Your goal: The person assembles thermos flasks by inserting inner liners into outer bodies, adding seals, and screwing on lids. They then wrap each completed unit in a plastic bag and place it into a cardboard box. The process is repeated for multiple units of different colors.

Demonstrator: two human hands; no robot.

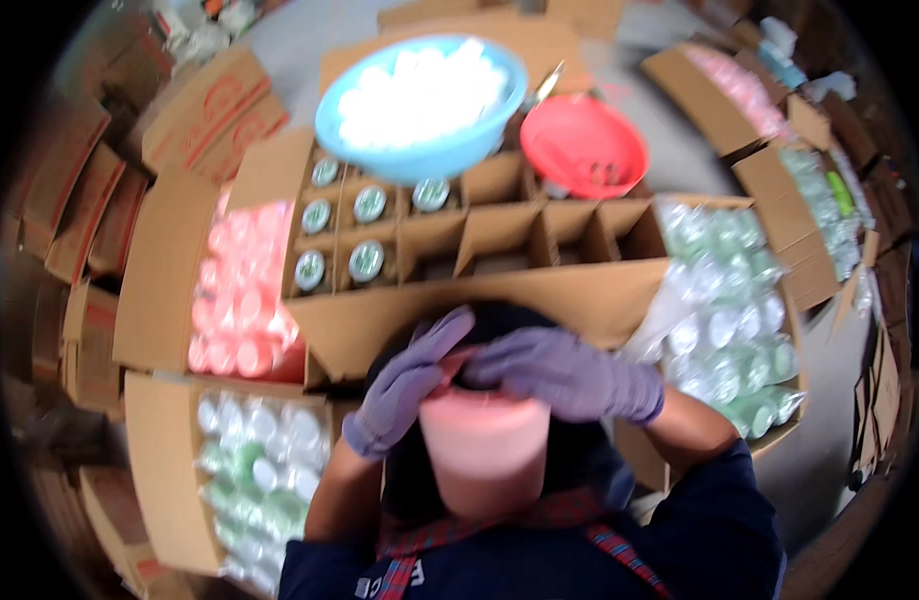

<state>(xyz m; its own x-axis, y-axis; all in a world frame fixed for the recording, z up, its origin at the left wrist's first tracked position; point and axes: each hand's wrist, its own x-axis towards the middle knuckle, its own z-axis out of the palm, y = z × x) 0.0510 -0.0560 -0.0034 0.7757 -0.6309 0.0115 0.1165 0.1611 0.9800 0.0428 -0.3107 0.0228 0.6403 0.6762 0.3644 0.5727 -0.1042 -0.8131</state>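
The pink cup (485, 455) is hanging before the chest; the left grip (405, 385) and right grip (580, 378) are grasping its rim. It is probably feeling light, stiff, slightly slippery; its sides are seemingly offering firmer hold. The box (380, 318) is standing beyond.

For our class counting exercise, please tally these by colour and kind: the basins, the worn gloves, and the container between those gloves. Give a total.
Blue basin: 1
Red basin: 1
Purple gloves: 2
Pink container between the gloves: 1
Total: 5
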